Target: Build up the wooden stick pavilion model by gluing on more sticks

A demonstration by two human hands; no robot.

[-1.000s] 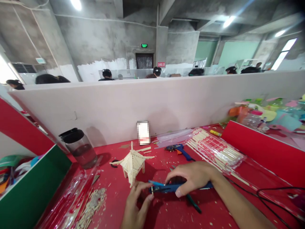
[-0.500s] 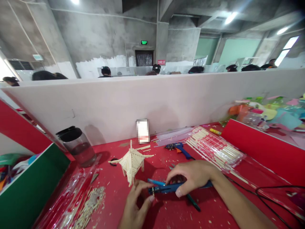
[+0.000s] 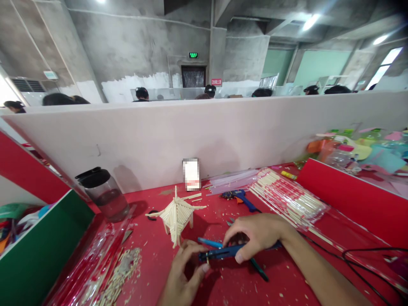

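Over the red table, my right hand (image 3: pixel 258 238) is closed round a dark blue tool (image 3: pixel 223 252) that points left. At the tool's tip, my left hand (image 3: pixel 186 270) pinches a small pale stick piece (image 3: pixel 208 258) between thumb and fingers. Just beyond my left hand stands a little pavilion of pale sticks (image 3: pixel 176 216) with a pointed roof and short legs. A light blue pen-like object (image 3: pixel 208 242) lies behind the tool. Green-handled pliers (image 3: pixel 259 270) lie partly under my right hand.
A blue glue gun (image 3: pixel 239 199) lies behind my right hand, near bagged sticks (image 3: pixel 287 197). A lidded bottle (image 3: pixel 106 197) stands at the left by stick scraps (image 3: pixel 123 272). A phone (image 3: pixel 191 175) leans on the white partition (image 3: pixel 159 140). Black cable runs at the right.
The tool's tip and my left fingers have shifted very slightly to the right, and the small stick piece shows more upright. Both hands keep their hold.
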